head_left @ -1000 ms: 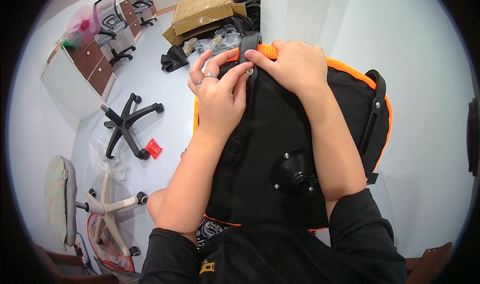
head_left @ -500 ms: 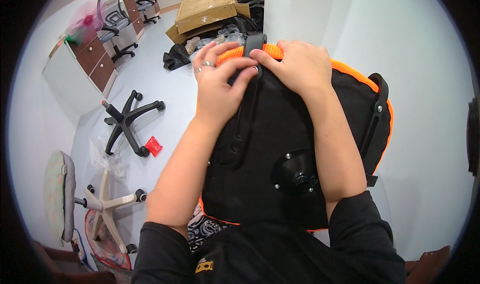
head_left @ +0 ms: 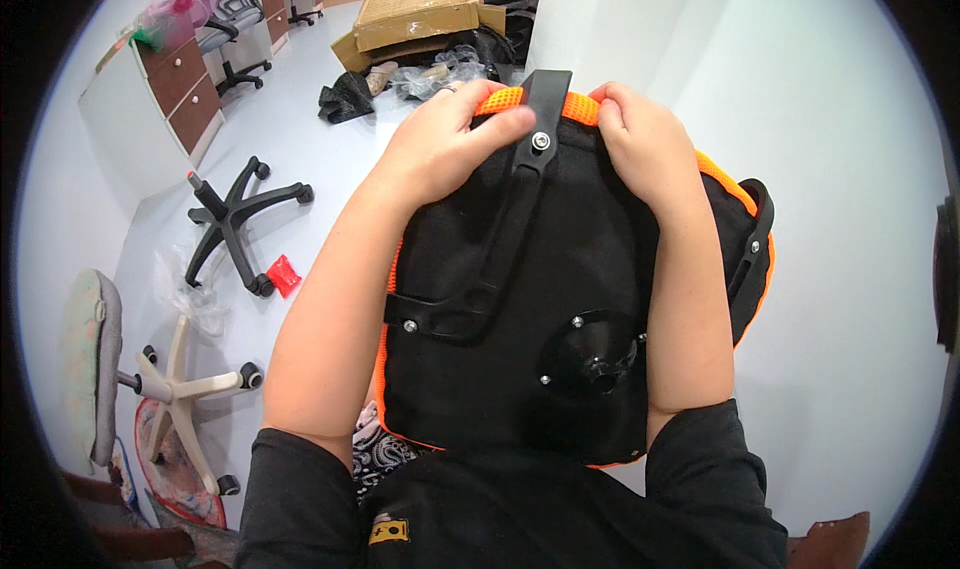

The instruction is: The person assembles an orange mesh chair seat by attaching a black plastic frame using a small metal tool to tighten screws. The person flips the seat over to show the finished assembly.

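Note:
An orange-edged chair seat lies in front of me with its black underside up. My left hand is closed around its far orange edge, thumb beside a black armrest that carries a bolt. To the right of that armrest, my right hand grips the same edge with curled fingers. Another black armrest is at the seat's right side, touched by neither hand. Nearer to me, a round black fitting with several bolts sits on the underside. Most fingertips are hidden behind the edge.
On the floor at left stand a black five-star chair base and a tipped chair with a beige base. A red packet lies between them. Farther off are a cardboard box, plastic wrapping and desks with brown drawers.
My left hand has shifted off the armrest's bolt, which now shows. My right hand has moved right, away from the armrest. The seat has turned slightly, showing more of the left armrest.

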The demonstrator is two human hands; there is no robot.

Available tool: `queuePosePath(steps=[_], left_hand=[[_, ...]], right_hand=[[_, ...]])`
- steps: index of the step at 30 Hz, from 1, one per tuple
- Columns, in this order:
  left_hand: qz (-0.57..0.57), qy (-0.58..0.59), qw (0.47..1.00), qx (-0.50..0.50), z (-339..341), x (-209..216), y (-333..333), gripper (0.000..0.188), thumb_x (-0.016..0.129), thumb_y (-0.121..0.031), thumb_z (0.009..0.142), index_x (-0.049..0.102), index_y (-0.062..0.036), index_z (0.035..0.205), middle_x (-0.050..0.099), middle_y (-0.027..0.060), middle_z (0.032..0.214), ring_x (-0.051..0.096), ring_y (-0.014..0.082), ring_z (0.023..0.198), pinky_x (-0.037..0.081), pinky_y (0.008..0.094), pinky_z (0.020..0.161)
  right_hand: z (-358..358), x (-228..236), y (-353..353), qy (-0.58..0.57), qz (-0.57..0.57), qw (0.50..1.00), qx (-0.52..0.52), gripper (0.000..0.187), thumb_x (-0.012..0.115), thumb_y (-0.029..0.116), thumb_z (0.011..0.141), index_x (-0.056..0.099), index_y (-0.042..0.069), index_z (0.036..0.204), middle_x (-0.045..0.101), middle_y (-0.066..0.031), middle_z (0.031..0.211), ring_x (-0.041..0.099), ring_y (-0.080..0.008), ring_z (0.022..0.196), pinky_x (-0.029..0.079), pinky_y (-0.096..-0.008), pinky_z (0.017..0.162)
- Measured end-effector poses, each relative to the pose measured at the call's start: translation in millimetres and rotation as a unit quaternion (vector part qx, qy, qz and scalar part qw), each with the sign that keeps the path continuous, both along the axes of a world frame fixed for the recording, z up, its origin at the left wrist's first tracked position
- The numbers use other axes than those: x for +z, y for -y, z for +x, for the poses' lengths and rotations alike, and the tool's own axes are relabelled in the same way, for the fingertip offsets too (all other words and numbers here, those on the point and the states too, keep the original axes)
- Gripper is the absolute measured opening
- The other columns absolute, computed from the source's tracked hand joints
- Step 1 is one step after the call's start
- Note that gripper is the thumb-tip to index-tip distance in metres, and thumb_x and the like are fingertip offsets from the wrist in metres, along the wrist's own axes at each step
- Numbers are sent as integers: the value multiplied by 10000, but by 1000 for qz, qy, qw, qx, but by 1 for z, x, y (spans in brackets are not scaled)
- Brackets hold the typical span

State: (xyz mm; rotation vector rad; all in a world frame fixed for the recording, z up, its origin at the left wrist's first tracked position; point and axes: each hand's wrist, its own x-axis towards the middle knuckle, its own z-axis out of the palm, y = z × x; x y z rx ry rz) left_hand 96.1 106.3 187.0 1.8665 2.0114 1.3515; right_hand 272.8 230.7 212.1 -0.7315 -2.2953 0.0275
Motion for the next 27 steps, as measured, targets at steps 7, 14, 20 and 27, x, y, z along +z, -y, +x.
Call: queuePosePath(steps=[7,14,20,27], left_hand=[[-17,-94,995,12,3,8,22,855,723,-485,676,428,-6,1320,525,221,1237,509,335,1160,394,381,988],[10,-98,995,9,6,13,34,898,786,-462,617,438,-5,1307,537,219,1217,506,352,1156,398,385,988],[10,-104,994,32,12,17,43,895,786,-461,618,438,0,1302,534,221,1205,512,358,1138,404,387,978],[34,-114,992,35,6,9,38,850,780,-468,621,474,-29,1282,559,223,1145,534,372,1091,418,395,951]], right_hand=[[20,22,-3,23,-81,989,123,263,488,164,898,665,43,1050,669,-191,959,644,-311,892,481,-349,825],[38,52,-3,60,-130,970,198,255,520,-15,875,672,24,1076,696,-115,953,658,-174,898,500,-279,827],[35,53,5,-123,-167,954,217,310,489,-14,911,610,55,1187,656,-94,885,671,-186,881,537,-264,772],[38,48,25,-136,-301,892,309,233,498,-8,897,626,-27,1091,637,-118,983,661,-184,893,562,-280,784]])
